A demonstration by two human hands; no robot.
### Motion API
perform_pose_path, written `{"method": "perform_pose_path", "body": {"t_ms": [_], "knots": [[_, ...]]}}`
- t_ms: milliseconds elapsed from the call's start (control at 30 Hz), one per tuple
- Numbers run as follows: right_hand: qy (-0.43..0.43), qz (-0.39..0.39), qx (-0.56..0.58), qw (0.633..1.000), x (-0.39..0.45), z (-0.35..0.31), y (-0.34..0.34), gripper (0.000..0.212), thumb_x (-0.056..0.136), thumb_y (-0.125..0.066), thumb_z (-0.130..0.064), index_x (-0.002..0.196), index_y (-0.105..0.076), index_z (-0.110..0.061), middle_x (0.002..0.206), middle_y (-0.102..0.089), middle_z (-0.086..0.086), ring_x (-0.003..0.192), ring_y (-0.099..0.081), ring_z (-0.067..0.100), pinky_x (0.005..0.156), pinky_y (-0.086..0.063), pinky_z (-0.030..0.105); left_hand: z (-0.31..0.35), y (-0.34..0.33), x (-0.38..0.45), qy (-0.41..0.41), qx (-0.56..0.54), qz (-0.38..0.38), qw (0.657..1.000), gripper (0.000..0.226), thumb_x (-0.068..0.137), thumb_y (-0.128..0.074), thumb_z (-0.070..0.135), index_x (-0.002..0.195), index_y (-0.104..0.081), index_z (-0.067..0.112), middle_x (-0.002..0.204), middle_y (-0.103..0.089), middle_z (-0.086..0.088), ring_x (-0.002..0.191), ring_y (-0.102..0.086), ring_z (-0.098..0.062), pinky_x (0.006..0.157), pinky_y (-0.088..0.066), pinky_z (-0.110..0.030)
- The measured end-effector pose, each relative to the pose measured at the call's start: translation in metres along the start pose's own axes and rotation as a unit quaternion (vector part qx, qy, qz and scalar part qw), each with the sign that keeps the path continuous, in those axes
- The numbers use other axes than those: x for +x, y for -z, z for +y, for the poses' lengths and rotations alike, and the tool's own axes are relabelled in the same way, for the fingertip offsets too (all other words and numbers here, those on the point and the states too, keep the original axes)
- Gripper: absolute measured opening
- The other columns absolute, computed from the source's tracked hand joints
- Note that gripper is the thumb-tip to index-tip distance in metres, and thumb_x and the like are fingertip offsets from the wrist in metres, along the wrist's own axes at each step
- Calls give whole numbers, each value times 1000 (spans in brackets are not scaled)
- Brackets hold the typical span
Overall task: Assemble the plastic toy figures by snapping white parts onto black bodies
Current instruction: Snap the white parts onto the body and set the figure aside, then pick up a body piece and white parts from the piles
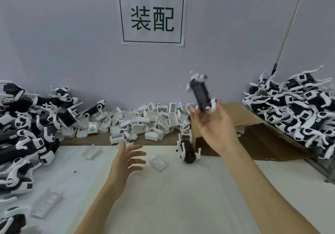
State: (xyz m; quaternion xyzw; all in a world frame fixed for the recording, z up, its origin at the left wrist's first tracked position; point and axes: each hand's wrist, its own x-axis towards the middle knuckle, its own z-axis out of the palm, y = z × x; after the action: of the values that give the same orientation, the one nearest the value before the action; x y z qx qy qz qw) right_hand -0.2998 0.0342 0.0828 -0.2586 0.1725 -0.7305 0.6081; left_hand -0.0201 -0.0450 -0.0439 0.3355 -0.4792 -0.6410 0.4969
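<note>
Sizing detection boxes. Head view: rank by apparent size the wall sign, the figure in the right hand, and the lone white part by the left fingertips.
1. wall sign
2. figure at the right hand, blurred
3. white part

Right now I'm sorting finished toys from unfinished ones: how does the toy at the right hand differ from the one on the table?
The raised toy is up in the air at the right hand, blurred; the table toy rests on the white table, untouched. The raised toy tilts with one end up; the table toy sits low. Both have black bodies with white legs.
</note>
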Motion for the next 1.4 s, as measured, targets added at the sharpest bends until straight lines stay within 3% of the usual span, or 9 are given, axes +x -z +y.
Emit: {"method": "perform_pose_path", "body": {"t_ms": [67,167,400,533,700,833,1000,1200,1400], "knots": [[49,-49,70,995,17,-33,-13,110,82,-76,-61,160,-25,-2,152,-42,39,132,-56,51,114,-47,52,-2,-1,-1,0,20,-4,1000,75,106,-34,66,117,-78,6,110,-75,-21,85,-70,-31,77,-53,-43],[-9,-36,-7,999,27,-35,-12,129,76,-76,-70,164,-3,-10,141,-51,42,128,-57,58,109,-48,61,-4,-6,-1,-9,43,-10,999,73,106,-35,64,111,-80,6,103,-76,-17,82,-70,-28,73,-54,-39],[-116,52,-2,992,-6,65,47,70,101,-59,-51,149,-51,-1,125,-71,17,101,-74,30,85,-62,39,-11,-15,-8,-63,192,27,979,47,107,-51,50,100,-80,13,95,-77,-1,85,-67,-18,76,-54,-38],[-142,70,14,987,-21,100,69,57,103,-57,-46,141,-63,-4,112,-71,14,93,-71,26,84,-57,37,-21,-17,-5,-151,385,101,905,20,108,-61,28,92,-72,29,96,-71,18,91,-62,-4,77,-48,-27],[-147,72,-104,981,-20,119,63,43,100,-59,-44,124,-76,-12,102,-73,13,77,-69,20,75,-57,32,-31,-9,12,-137,496,150,844,12,105,-64,22,114,-72,21,120,-60,5,121,-51,-22,89,-38,-25],[-149,68,-134,977,-18,128,59,42,104,-55,-42,119,-78,-10,95,-72,12,72,-66,18,74,-54,31,-30,-4,40,-104,620,168,759,40,105,-62,27,142,-59,13,144,-48,-14,135,-39,-35,107,-33,-33],[-154,74,-132,976,-17,131,61,45,104,-55,-41,112,-79,-4,86,-69,10,67,-63,17,69,-51,29,-19,-4,95,-57,753,141,641,63,107,-54,47,163,-29,34,170,-15,-14,152,-21,-45,117,-33,-58],[-163,67,-126,976,-16,128,65,45,103,-55,-41,109,-80,-4,84,-67,10,68,-63,17,64,-55,27,12,38,126,-5,798,166,579,59,112,-27,54,164,-25,28,175,-12,-12,160,-11,-39,120,-21,-70],[-168,57,-143,974,-14,131,67,45,100,-57,-42,111,-80,-5,87,-67,12,70,-62,18,75,-48,33,73,120,109,167,859,321,362,72,109,-37,51,169,-11,21,173,-5,-27,155,-6,-60,112,-23,-88]]}}
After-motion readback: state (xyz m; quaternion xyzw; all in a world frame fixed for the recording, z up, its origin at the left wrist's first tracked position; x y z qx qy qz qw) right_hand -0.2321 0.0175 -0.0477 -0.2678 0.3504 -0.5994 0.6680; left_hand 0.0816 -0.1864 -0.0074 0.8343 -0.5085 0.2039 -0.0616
